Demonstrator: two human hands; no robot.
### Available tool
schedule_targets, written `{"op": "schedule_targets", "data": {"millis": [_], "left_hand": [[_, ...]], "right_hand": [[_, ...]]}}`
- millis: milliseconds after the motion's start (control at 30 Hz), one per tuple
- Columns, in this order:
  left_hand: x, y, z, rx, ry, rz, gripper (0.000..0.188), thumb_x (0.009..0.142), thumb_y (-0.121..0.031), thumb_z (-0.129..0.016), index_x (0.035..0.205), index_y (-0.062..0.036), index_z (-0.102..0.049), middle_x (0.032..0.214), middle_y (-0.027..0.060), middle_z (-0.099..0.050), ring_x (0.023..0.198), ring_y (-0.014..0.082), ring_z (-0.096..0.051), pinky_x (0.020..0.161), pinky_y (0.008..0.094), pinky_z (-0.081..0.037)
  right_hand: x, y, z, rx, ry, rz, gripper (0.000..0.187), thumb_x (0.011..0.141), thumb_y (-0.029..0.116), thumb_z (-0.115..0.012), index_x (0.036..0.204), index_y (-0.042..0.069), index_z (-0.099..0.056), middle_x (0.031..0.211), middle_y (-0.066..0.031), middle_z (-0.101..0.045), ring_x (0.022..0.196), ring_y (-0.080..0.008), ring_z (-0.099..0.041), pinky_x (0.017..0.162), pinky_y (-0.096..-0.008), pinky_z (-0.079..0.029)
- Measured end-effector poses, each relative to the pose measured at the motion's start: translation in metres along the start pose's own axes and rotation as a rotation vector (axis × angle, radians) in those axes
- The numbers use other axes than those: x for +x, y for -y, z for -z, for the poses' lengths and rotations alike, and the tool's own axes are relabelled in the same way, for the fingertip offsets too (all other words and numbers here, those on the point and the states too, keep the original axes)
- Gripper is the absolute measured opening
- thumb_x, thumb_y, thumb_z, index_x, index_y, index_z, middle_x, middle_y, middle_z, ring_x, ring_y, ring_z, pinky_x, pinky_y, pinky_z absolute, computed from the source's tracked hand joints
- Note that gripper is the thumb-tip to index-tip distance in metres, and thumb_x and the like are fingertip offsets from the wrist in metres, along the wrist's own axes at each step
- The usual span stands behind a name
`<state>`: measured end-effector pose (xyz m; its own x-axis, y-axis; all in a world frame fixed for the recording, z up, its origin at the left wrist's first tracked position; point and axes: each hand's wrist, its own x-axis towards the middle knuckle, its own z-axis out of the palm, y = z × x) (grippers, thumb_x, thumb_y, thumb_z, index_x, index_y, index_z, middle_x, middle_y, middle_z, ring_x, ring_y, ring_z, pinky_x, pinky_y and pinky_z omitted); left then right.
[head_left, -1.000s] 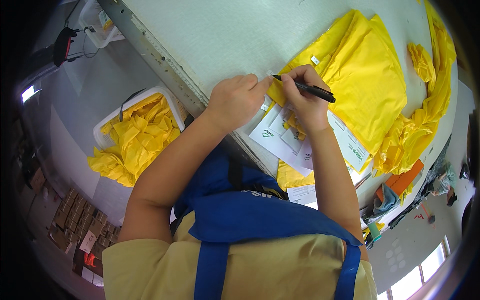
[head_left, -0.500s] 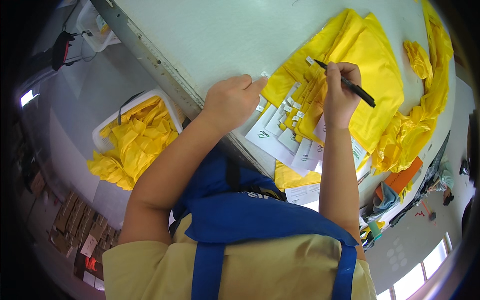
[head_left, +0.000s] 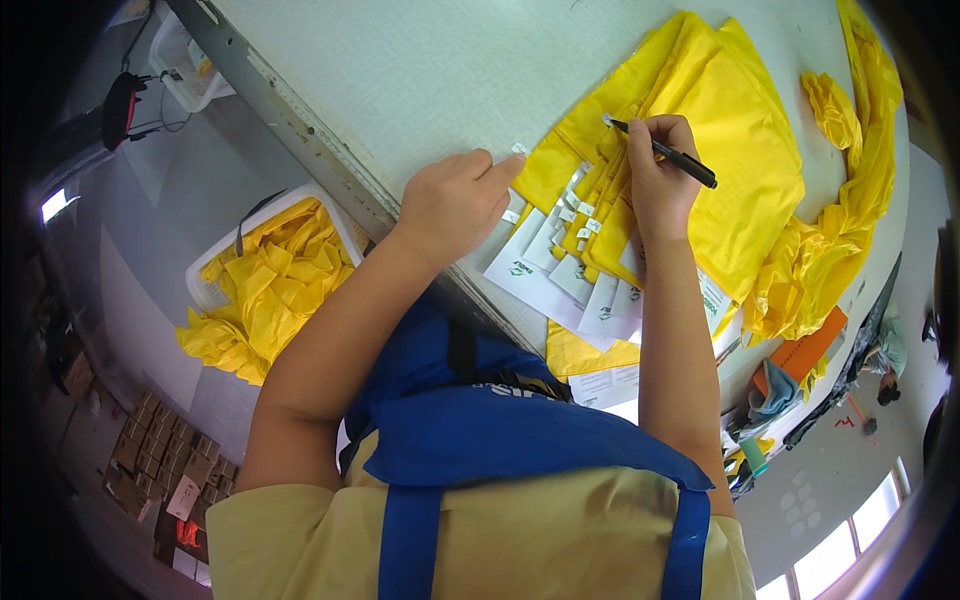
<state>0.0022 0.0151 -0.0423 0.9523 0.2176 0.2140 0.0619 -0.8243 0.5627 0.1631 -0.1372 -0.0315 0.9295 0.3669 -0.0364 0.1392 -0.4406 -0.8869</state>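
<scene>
My right hand (head_left: 664, 190) is closed round a black marker pen (head_left: 680, 162), its tip at a small white tag (head_left: 607, 119) on the stack of yellow fabric pieces (head_left: 725, 130). Curled at the left edge of that stack is my left hand (head_left: 455, 205), its forefinger reaching toward another small white tag (head_left: 519, 149). Whatever its fingers pinch is hidden. Between the hands, several white tags (head_left: 571, 200) stick out in a row from overlapping yellow layers. Printed white sheets (head_left: 530, 265) lie fanned among the layers, partly under my right forearm.
Crumpled yellow fabric (head_left: 850, 220) runs along the table's right side. A metal edge (head_left: 290, 110) borders the pale table (head_left: 400, 60) on the left. Below stands a white basket (head_left: 205, 290) heaped with yellow fabric. An orange piece (head_left: 800, 352) lies at the right edge.
My right hand and the marker have shifted slightly left, bringing the tip to the white tag. My left hand stays at nearly the same spot.
</scene>
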Motion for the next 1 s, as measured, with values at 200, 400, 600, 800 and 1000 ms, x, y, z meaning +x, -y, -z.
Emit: {"op": "schedule_targets", "data": {"millis": [200,400,600,800,1000], "left_hand": [[-0.001,0.001,0.001,-0.045,-0.013,0.04,0.033,0.07,-0.003,-0.062,0.102,-0.0117,-0.068,0.066,0.0044,-0.05,0.056,0.0209,-0.054,0.05,0.0323,-0.045],[-0.023,-0.001,0.018,-0.225,0.019,-0.097,0.028,0.07,-0.003,-0.063,0.097,-0.008,-0.067,0.065,0.0052,-0.048,0.055,0.0221,-0.052,0.048,0.0341,-0.043],[-0.047,-0.009,0.01,-0.157,0.046,-0.12,0.025,0.069,-0.003,-0.064,0.094,-0.0053,-0.066,0.066,0.0046,-0.047,0.057,0.0215,-0.052,0.049,0.0344,-0.042],[-0.049,-0.007,0.009,-0.134,0.04,-0.12,0.029,0.07,-0.004,-0.064,0.098,-0.0052,-0.065,0.068,0.0043,-0.047,0.06,0.0211,-0.052,0.052,0.0334,-0.043],[-0.051,-0.005,0.01,-0.1,0.042,-0.147,0.032,0.069,-0.005,-0.066,0.102,-0.0049,-0.064,0.069,0.0041,-0.047,0.061,0.0205,-0.052,0.052,0.0324,-0.043]], "right_hand": [[-0.002,0.016,0.004,0.279,-0.054,-0.136,0.012,0.084,0.006,-0.063,0.079,0.002,-0.053,0.071,0.001,-0.052,0.063,-0.0055,-0.043,0.059,-0.0196,-0.036],[-0.062,0.051,0.0,0.258,0.361,-0.22,0.01,0.08,0.005,-0.067,0.079,0.004,-0.058,0.07,-0.0013,-0.055,0.065,-0.0083,-0.05,0.062,-0.0209,-0.04],[-0.081,0.034,-0.015,-0.11,0.398,0.22,0.014,0.071,0.01,-0.073,0.072,0.008,-0.059,0.063,-0.0062,-0.056,0.061,-0.0234,-0.053,0.063,-0.0329,-0.043],[-0.081,0.031,-0.019,-0.168,0.396,0.289,0.015,0.072,0.01,-0.072,0.071,0.008,-0.057,0.062,-0.0067,-0.054,0.061,-0.0251,-0.054,0.064,-0.0339,-0.043],[-0.082,0.03,-0.021,-0.184,0.398,0.303,0.015,0.072,0.009,-0.072,0.07,0.008,-0.056,0.061,-0.0068,-0.054,0.061,-0.0256,-0.054,0.064,-0.0341,-0.043]]}}
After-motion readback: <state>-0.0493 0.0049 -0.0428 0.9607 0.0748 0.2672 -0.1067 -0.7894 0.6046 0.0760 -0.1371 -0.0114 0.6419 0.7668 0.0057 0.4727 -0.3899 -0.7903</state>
